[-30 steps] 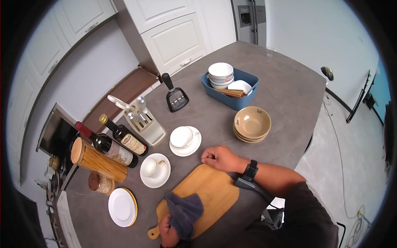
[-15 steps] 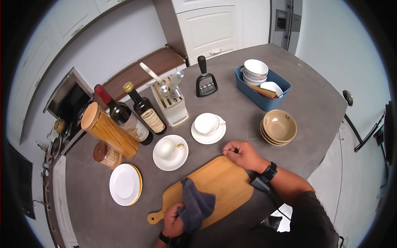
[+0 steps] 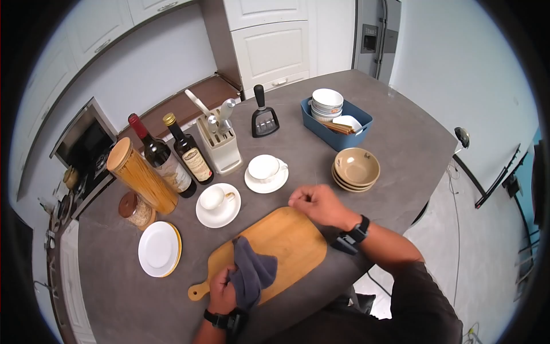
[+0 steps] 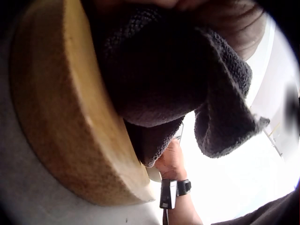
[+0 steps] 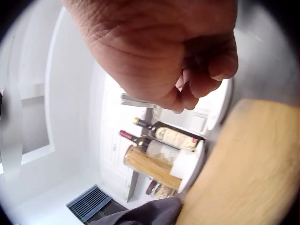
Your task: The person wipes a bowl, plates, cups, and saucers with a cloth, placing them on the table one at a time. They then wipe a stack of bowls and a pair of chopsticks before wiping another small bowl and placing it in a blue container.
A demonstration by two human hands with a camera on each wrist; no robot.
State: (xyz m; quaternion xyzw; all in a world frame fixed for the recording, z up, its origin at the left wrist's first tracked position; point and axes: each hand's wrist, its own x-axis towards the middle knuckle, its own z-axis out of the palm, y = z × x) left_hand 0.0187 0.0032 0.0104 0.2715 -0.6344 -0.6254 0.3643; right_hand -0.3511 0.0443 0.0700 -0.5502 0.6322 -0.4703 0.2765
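The table (image 3: pixel 412 143) spans the middle of the scene, dark clothing (image 3: pixel 424 304) hiding part of its near edge. On the near part lies the board (image 3: pixel 301 243), handle to the near left; a strip of tabletop separates its near edge from the table's. The right wrist view cuts the board off. The tub (image 3: pixel 323 136) stands at the far right, its inside partly hidden by dishes. Tabletop shows between board and plates (image 3: pixel 160 249) at left, and from the bowls (image 3: pixel 356 171) to the table's right edge. The cloth (image 3: pixel 254 272) is bunched over the board's left half, covering some of its near edge. The left hand (image 3: pixel 222 288) has its fingers clamped on the cloth; folds hide the fingertips. The right hand (image 3: pixel 322 205) is over the board's far right end, fingers curled in together; whether it touches I cannot tell.
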